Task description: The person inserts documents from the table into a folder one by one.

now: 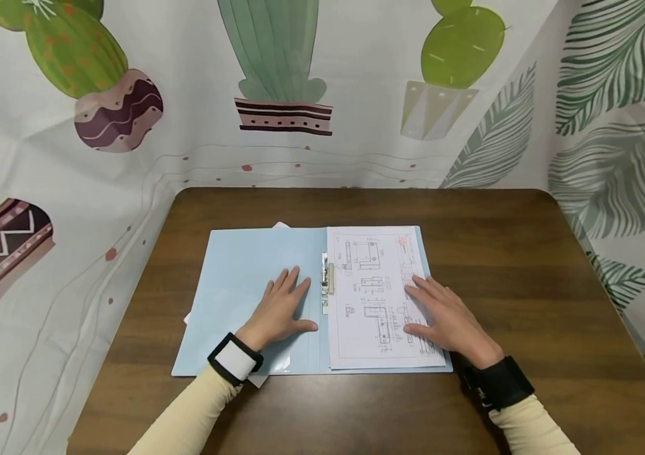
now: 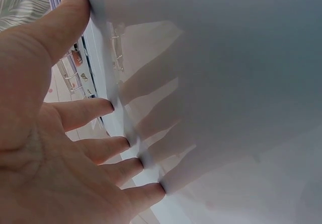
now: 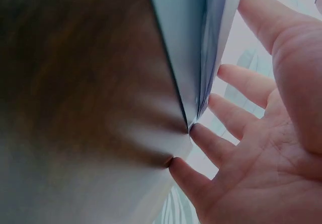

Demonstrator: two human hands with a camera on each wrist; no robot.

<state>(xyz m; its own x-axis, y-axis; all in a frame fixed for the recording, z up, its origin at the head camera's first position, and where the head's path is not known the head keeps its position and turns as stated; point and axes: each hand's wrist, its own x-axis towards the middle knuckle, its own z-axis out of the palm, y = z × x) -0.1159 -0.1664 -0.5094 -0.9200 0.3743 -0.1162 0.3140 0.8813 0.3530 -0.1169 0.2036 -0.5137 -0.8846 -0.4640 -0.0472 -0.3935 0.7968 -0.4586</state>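
Both hands lie flat with fingers spread, and neither one grips anything. Nearest to the person are two pale yellow sleeves, with a black and white band on the left wrist and a black band on the right wrist. Just past the bands, the left hand presses down on the left inside cover of an open light blue folder. In the left wrist view, the four fingertips touch the smooth blue cover and the thumb reaches the edge of the folder. The right hand rests on a stack of white paper that sits on the right half of the folder. The fingers lie near the right edge of the top sheet. In the right wrist view, the fingertips touch the edge of the paper stack and the blue cover under it, close to the wood. The top sheet has black line drawings of machine parts and some small red marks near its upper right corner. Between the two hands, a metal clip runs along the fold in the middle of the folder. A bit of white paper peeks out from behind the top of the left cover. The folder lies flat on a dark brown wooden surface, about in the middle of it. Farther back and on both sides hangs a white cloth with pictures of cactus plants in pots and green leaves.
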